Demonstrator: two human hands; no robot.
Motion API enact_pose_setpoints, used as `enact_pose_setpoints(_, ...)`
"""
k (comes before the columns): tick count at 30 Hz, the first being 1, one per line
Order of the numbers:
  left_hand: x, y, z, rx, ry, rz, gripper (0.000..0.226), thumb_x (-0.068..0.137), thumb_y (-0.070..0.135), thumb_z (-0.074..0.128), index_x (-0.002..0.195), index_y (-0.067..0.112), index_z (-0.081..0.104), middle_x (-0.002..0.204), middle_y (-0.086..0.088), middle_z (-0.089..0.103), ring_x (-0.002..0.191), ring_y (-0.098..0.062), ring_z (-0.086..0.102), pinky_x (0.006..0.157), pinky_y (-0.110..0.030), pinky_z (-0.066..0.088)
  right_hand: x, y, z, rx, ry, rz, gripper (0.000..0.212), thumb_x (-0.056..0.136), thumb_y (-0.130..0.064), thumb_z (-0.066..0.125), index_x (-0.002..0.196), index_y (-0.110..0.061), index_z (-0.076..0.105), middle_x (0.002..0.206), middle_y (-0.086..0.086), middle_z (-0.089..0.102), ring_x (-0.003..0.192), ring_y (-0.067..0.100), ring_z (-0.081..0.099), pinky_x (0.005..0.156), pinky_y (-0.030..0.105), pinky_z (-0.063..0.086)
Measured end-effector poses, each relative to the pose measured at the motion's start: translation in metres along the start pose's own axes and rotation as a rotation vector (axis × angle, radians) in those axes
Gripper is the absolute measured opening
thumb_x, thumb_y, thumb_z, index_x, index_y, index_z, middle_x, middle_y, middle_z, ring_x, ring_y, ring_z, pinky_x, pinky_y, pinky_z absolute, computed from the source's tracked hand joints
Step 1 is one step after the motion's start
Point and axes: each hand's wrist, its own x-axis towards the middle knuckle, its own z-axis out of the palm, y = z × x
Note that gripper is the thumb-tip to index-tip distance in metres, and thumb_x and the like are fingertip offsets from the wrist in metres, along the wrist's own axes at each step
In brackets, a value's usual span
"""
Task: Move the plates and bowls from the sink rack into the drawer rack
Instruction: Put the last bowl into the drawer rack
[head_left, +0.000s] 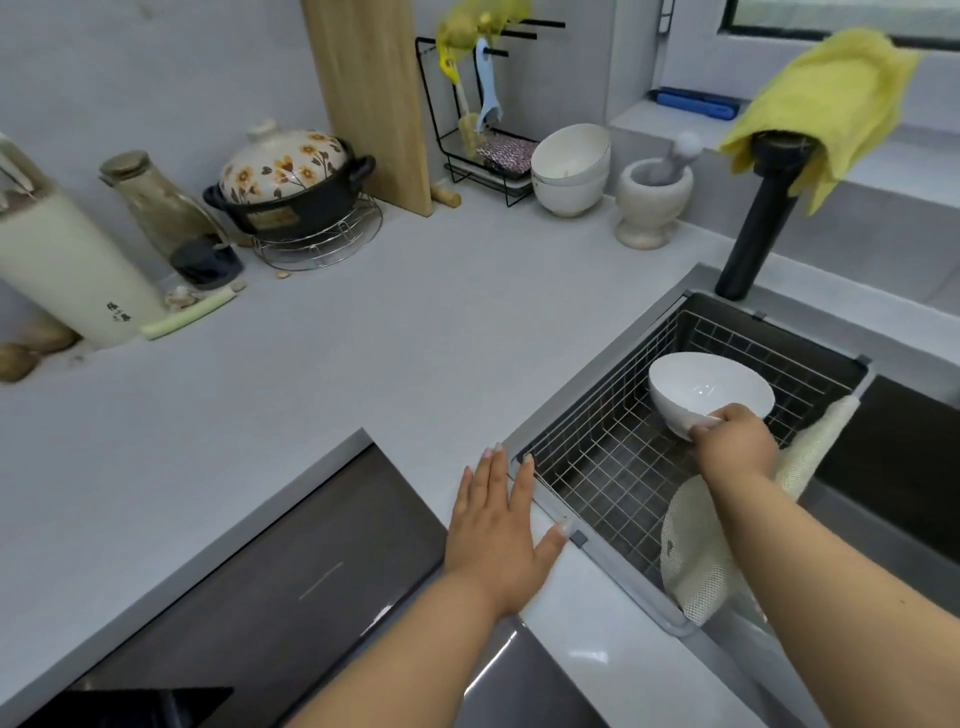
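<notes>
A white bowl (706, 387) sits tilted in the wire sink rack (613, 452) at the right. My right hand (735, 439) is closed on the bowl's near rim, thumb on the outside. My left hand (498, 525) lies flat with fingers spread on the counter, its fingertips touching the rack's near-left corner. No other dish is visible in the rack. The drawer rack is not in view.
A pale mesh cloth (696, 561) hangs over the rack's near edge. A black faucet (758, 218) with a yellow cloth (826, 98) stands behind the sink. Stacked bowls (569, 169), a mortar (652, 200), a floral pot (288, 182) and a cooktop (249, 587) occupy the counter.
</notes>
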Motion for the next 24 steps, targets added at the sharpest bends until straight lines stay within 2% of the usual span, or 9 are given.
enact_pose_setpoints(3,0.002,-0.009,-0.007,-0.217,-0.04,-0.02,0.09,0.081,0.075,0.008,0.15,0.022,-0.014,0.158,0.003,-0.019,0.143,-0.011,-0.024,0.116,-0.031,-0.015,-0.035,0.001,-0.02,0.048,0.057,-0.045,0.01,0.085,-0.016,0.059,0.087,-0.008,0.054,0.079,0.015,0.063,0.068,0.029,0.054,0.059,0.031,0.038)
enact_pose_setpoints(6,-0.003,-0.015,-0.017,-0.684,0.058,-0.11,0.074,0.092,0.059,0.041,0.151,0.022,0.017,0.156,0.007,0.019,0.146,-0.015,0.011,0.12,-0.034,0.012,-0.083,-0.006,-0.045,0.104,0.017,-0.189,0.018,0.082,-0.026,0.067,0.08,-0.015,0.053,0.072,0.003,0.062,0.066,0.021,0.06,0.054,0.026,0.039)
enact_pose_setpoints(9,-0.026,-0.017,-0.035,-1.101,0.14,-0.271,0.055,0.094,0.051,0.045,0.142,0.024,0.037,0.139,0.01,0.041,0.132,-0.012,0.038,0.111,-0.03,0.028,-0.132,-0.023,-0.058,0.126,-0.067,-0.335,0.033,0.074,-0.04,0.077,0.076,-0.019,0.051,0.073,-0.001,0.061,0.065,0.015,0.057,0.05,0.026,0.038)
enact_pose_setpoints(12,-0.056,-0.026,-0.053,-1.57,0.199,-0.334,0.04,0.093,0.056,0.043,0.109,0.021,0.053,0.108,0.004,0.053,0.103,-0.016,0.051,0.095,-0.032,0.042,-0.175,-0.039,-0.049,0.076,-0.143,-0.511,0.039,0.063,-0.045,0.082,0.072,-0.022,0.052,0.072,-0.003,0.058,0.066,0.013,0.054,0.052,0.029,0.041)
enact_pose_setpoints(13,-0.067,-0.032,-0.059,-1.722,0.222,-0.354,0.042,0.092,0.057,0.045,0.108,0.02,0.054,0.107,-0.001,0.056,0.101,-0.018,0.055,0.09,-0.034,0.048,-0.191,-0.044,-0.044,0.06,-0.18,-0.58,0.04,0.061,-0.044,0.084,0.071,-0.022,0.052,0.071,-0.005,0.057,0.066,0.01,0.053,0.052,0.027,0.039)
enact_pose_setpoints(15,-0.093,-0.05,-0.065,-1.939,0.213,-0.363,0.057,0.083,0.062,0.051,0.12,0.019,0.056,0.117,-0.011,0.062,0.109,-0.025,0.062,0.084,-0.041,0.055,-0.225,-0.053,-0.034,0.043,-0.275,-0.686,0.041,0.057,-0.043,0.086,0.072,-0.022,0.054,0.073,-0.009,0.056,0.066,0.005,0.051,0.053,0.021,0.034)
enact_pose_setpoints(18,-0.14,-0.078,-0.065,-2.041,0.191,-0.35,0.058,0.084,0.057,0.058,0.128,0.019,0.054,0.121,-0.011,0.066,0.111,-0.03,0.063,0.085,-0.048,0.055,-0.277,-0.063,-0.018,0.03,-0.422,-0.797,0.044,0.052,-0.043,0.088,0.07,-0.027,0.051,0.074,-0.011,0.057,0.069,0.003,0.053,0.054,0.019,0.033)
enact_pose_setpoints(21,-0.195,-0.107,-0.058,-2.096,0.287,-0.512,0.04,0.093,0.035,0.054,0.125,0.011,0.054,0.113,-0.015,0.069,0.102,-0.031,0.067,0.079,-0.044,0.058,-0.325,-0.068,-0.001,0.06,-0.611,-0.831,0.039,0.053,-0.05,0.082,0.068,-0.029,0.052,0.069,-0.008,0.061,0.067,0.005,0.059,0.057,0.023,0.042)
enact_pose_setpoints(24,-0.254,-0.137,-0.045,-2.177,0.434,-0.607,0.033,0.093,0.026,0.049,0.118,0.005,0.056,0.11,-0.02,0.069,0.1,-0.035,0.066,0.087,-0.053,0.054,-0.376,-0.074,0.018,0.222,-0.801,-0.784,0.033,0.064,-0.055,0.07,0.093,-0.046,0.057,0.068,-0.008,0.06,0.06,0.009,0.06,0.061,0.031,0.054)
